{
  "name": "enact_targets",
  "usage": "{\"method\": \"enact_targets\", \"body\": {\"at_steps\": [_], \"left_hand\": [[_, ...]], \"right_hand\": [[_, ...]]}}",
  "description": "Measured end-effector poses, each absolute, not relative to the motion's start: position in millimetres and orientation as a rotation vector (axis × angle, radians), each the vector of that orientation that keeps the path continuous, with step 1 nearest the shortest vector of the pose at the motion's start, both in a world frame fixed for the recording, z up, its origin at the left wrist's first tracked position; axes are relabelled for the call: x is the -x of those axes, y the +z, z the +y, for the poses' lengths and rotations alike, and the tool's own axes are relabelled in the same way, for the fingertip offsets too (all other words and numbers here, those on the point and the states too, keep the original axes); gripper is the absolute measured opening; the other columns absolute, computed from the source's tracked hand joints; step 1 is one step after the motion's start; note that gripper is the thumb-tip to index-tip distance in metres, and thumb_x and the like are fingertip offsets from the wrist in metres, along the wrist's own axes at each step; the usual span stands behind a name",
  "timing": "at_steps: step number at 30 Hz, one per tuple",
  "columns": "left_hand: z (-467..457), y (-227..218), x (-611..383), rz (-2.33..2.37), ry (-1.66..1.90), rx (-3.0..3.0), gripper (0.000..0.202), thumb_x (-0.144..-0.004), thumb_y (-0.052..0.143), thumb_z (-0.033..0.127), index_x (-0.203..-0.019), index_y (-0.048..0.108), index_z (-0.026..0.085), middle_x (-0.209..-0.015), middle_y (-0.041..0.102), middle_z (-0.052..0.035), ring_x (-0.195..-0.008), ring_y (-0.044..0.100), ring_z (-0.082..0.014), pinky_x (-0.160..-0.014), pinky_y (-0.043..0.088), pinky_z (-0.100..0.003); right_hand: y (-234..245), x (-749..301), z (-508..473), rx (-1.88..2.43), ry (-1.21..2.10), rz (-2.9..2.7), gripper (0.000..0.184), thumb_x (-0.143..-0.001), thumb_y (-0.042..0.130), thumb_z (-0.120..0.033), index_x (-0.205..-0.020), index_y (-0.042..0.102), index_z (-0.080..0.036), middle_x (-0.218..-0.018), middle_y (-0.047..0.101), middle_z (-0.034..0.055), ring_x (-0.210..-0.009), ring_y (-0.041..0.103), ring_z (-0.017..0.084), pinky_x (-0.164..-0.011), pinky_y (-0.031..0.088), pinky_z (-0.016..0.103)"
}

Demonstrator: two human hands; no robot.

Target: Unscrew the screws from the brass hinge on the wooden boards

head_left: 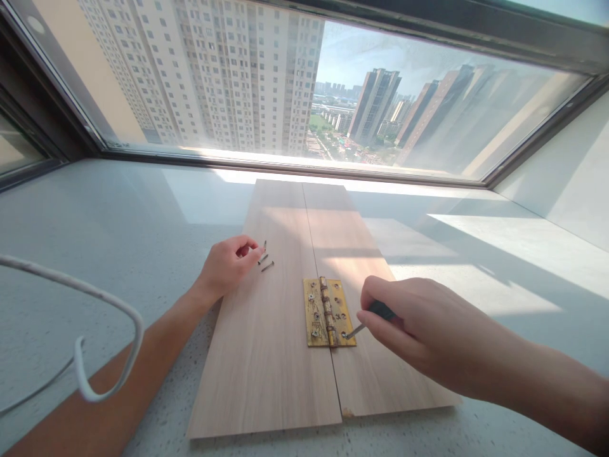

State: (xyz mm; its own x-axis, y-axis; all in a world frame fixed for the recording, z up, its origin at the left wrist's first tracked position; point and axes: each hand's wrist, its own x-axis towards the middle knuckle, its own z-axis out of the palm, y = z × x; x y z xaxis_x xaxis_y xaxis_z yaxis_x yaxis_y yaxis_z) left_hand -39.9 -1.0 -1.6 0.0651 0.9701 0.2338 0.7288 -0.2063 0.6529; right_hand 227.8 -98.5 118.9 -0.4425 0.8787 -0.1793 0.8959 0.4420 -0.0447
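Note:
Two pale wooden boards (pixel 266 368) lie side by side, and a worn brass hinge (pixel 314 327) spans the seam between them. My right hand (pixel 419 327) is wrapped around a screwdriver (pixel 382 310) with a dark handle. Its shaft slants down to the left, with the tip at the lower right hole of the hinge. At the left board's edge, my left hand (pixel 228 263) has its fingers pinched together on a screw (pixel 265 244) that pokes up from the fingertips. Right beside these fingers, loose screws (pixel 268 266) lie on the board. Screw heads show in some left-leaf holes.
The boards rest on a speckled white sill (pixel 157 222) with bright sun patches. A dark-framed window (pixel 285 164) rises behind, with tall buildings outside. A white cable (pixel 109 301) loops in the left foreground, in front of my left forearm.

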Motion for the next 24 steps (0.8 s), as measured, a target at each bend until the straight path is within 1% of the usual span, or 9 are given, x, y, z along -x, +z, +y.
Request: {"method": "enact_targets", "body": {"at_steps": [2,5,8,12,14,17,20,24], "left_hand": [[-0.9,-1.4,39.8,1.693,0.912,-1.988,0.029,-0.081,0.051,0.042,-0.078,0.065,0.017,-0.063,0.057,0.0016,-0.059,0.048,-0.0129,-0.060,0.034,-0.026],[-0.2,-1.3,39.8,1.691,0.916,-1.987,0.029,-0.081,0.051,0.043,-0.078,0.065,0.017,-0.063,0.058,0.0015,-0.059,0.049,-0.0130,-0.060,0.035,-0.026],[0.2,-0.9,40.0,1.692,0.923,-1.994,0.029,-0.080,0.051,0.042,-0.078,0.065,0.017,-0.063,0.058,0.0010,-0.060,0.049,-0.0133,-0.060,0.035,-0.026],[-0.9,1.2,40.0,1.688,0.918,-2.006,0.029,-0.081,0.050,0.041,-0.078,0.066,0.017,-0.063,0.058,0.0007,-0.060,0.050,-0.0138,-0.061,0.035,-0.026],[-1.8,2.5,39.7,1.687,0.911,-2.009,0.028,-0.081,0.050,0.040,-0.077,0.066,0.017,-0.063,0.058,0.0007,-0.060,0.050,-0.0136,-0.061,0.035,-0.026],[-2.2,3.1,39.4,1.689,0.906,-2.004,0.028,-0.081,0.050,0.040,-0.076,0.066,0.017,-0.062,0.057,0.0010,-0.061,0.050,-0.0136,-0.061,0.036,-0.026],[-1.1,1.8,39.9,1.678,0.914,-2.003,0.028,-0.080,0.050,0.039,-0.077,0.066,0.017,-0.063,0.057,0.0008,-0.061,0.051,-0.0139,-0.061,0.036,-0.026],[0.1,0.9,41.2,1.678,0.915,-2.000,0.027,-0.080,0.051,0.039,-0.077,0.067,0.017,-0.062,0.057,0.0011,-0.061,0.051,-0.0138,-0.060,0.036,-0.026]], "right_hand": [[116.1,-228.4,-102.0,-1.550,-0.129,2.577,0.025,-0.093,0.036,-0.033,-0.073,0.047,-0.022,-0.055,0.053,-0.0015,-0.047,0.045,0.015,-0.045,0.021,0.026],[110.1,-228.5,-109.0,-1.470,0.045,2.668,0.024,-0.092,0.041,-0.033,-0.071,0.044,-0.022,-0.050,0.052,-0.0027,-0.041,0.044,0.014,-0.044,0.015,0.026],[103.4,-225.1,-116.8,-1.359,0.248,2.812,0.025,-0.091,0.044,-0.029,-0.067,0.041,-0.022,-0.046,0.050,-0.0038,-0.034,0.040,0.012,-0.044,0.009,0.028],[97.6,-218.3,-124.7,-1.265,0.394,2.900,0.024,-0.090,0.045,-0.022,-0.067,0.039,-0.023,-0.047,0.051,-0.0030,-0.033,0.042,0.013,-0.044,0.007,0.030],[96.8,-216.9,-127.3,-1.268,0.363,2.862,0.021,-0.088,0.046,-0.018,-0.069,0.039,-0.023,-0.048,0.051,-0.0031,-0.034,0.043,0.014,-0.044,0.007,0.030],[98.2,-218.3,-128.5,-1.243,0.128,2.795,0.018,-0.083,0.047,-0.011,-0.072,0.040,-0.023,-0.054,0.053,-0.0026,-0.038,0.044,0.013,-0.042,0.011,0.029],[102.4,-220.5,-124.8,-1.149,-0.082,2.738,0.018,-0.081,0.047,-0.007,-0.073,0.041,-0.022,-0.059,0.055,-0.0017,-0.043,0.044,0.012,-0.043,0.016,0.028],[111.5,-221.4,-113.1,-0.954,-0.125,2.700,0.021,-0.080,0.048,-0.005,-0.070,0.043,-0.022,-0.060,0.055,-0.0023,-0.048,0.045,0.013,-0.046,0.019,0.028]]}}
